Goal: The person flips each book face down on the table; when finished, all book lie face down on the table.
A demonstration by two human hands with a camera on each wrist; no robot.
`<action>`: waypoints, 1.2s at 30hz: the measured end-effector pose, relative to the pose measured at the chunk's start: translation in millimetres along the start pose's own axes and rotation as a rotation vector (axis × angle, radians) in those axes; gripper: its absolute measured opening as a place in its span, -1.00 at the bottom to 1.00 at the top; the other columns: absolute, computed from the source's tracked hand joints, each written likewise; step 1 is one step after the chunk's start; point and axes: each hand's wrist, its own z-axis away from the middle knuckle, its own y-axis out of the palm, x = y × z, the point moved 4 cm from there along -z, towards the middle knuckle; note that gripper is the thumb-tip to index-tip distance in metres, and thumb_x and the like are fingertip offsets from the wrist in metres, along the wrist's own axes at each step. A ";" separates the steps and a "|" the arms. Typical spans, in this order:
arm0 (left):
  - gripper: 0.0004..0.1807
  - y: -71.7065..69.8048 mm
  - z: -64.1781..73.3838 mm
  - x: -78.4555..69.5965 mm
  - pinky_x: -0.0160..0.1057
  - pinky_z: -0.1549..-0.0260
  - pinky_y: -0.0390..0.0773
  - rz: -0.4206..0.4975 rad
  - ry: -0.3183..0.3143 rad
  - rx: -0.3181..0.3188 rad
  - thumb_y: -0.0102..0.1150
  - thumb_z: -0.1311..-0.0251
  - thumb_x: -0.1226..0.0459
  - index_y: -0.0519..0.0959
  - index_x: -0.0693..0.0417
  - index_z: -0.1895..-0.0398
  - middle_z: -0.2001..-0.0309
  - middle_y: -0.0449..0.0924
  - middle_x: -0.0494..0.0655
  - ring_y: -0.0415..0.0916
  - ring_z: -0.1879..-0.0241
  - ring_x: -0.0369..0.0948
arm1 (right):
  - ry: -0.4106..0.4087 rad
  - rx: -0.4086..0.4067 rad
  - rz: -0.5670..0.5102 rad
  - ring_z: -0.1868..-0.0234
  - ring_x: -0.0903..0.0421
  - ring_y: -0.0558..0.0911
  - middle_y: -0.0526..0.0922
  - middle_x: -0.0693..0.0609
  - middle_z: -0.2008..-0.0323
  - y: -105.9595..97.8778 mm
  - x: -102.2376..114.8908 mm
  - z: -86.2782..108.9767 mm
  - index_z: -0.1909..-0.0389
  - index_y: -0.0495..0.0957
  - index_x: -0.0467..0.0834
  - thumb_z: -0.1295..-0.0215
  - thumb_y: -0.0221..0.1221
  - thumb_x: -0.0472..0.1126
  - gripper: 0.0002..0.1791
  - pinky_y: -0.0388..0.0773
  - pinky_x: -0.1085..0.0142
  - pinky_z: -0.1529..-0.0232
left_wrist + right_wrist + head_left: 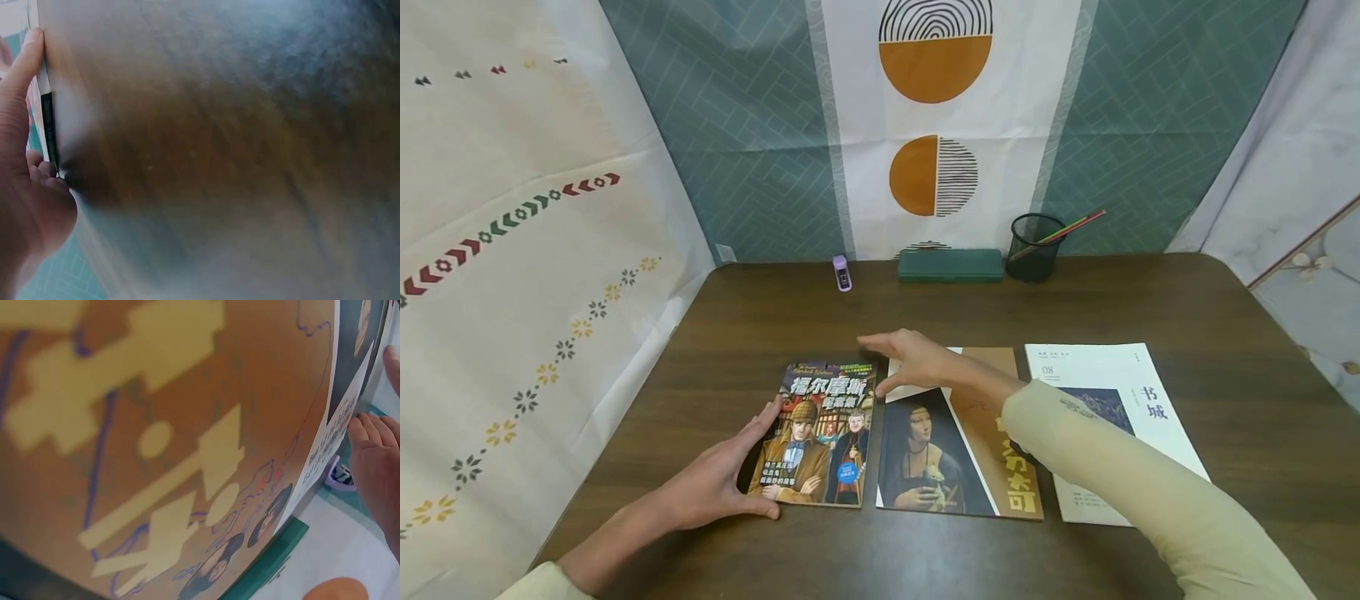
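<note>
Patterned cloth hangs behind a dark wooden tabletop that carries three flat books in a row. Largest is the portrait book, at centre, with the white book at its 3 o'clock and the comic at its 9 o'clock, a narrow gap between. From the comic, the left hand is at 8 o'clock and the right hand at 2 o'clock, over the top of the portrait book. Towards the back edge are a green case at 1 o'clock, a pen cup at 2 o'clock and a small purple gadget at 12 o'clock.

Likely trouble: with so little room beside the comic, the right thumb could catch the portrait book and shove it askew. Uneven pushing from the two hands might also twist the comic.

Both hands have thumb and fingers spread apart. The comic lies between them: the left fingers are at its 10 o'clock edge and the left thumb at its 7 o'clock corner. The right thumb tip is at 2 o'clock, the right fingers beyond the 1 o'clock corner; whether they touch, I cannot tell.
</note>
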 end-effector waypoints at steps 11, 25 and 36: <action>0.46 -0.2 -1.6 -1.8 0.25 -0.43 0.21 -0.024 -0.006 0.016 0.51 0.02 -0.34 -0.19 -0.07 -0.77 -0.71 -0.16 0.12 -0.02 -0.61 0.15 | 0.009 0.003 0.087 -0.46 -0.02 0.49 0.46 -0.12 -0.48 4.2 0.8 -11.0 -0.56 0.36 -0.25 -0.21 0.51 -0.32 -0.11 0.50 0.23 -0.35; 0.16 -10.0 -4.2 -15.4 0.01 -0.01 0.72 -0.435 0.305 -0.011 0.28 -0.26 -0.38 0.23 0.29 -0.62 -0.55 0.27 0.28 0.64 -0.20 0.04 | -0.029 -0.022 0.044 -0.34 0.00 0.61 0.64 -0.05 -0.31 3.4 0.7 -14.5 -0.37 0.61 -0.20 -0.14 0.54 -0.33 -0.29 0.59 0.21 -0.26; -0.24 -12.9 -2.2 -27.3 -0.19 0.40 0.75 -0.587 0.649 -0.136 0.24 -0.45 -0.20 0.61 0.30 -0.34 -0.26 0.64 0.24 0.80 0.15 -0.10 | -0.029 0.000 0.093 -0.37 -0.02 0.59 0.62 -0.08 -0.33 3.7 0.9 -13.9 -0.39 0.60 -0.13 -0.18 0.54 -0.30 -0.29 0.56 0.16 -0.31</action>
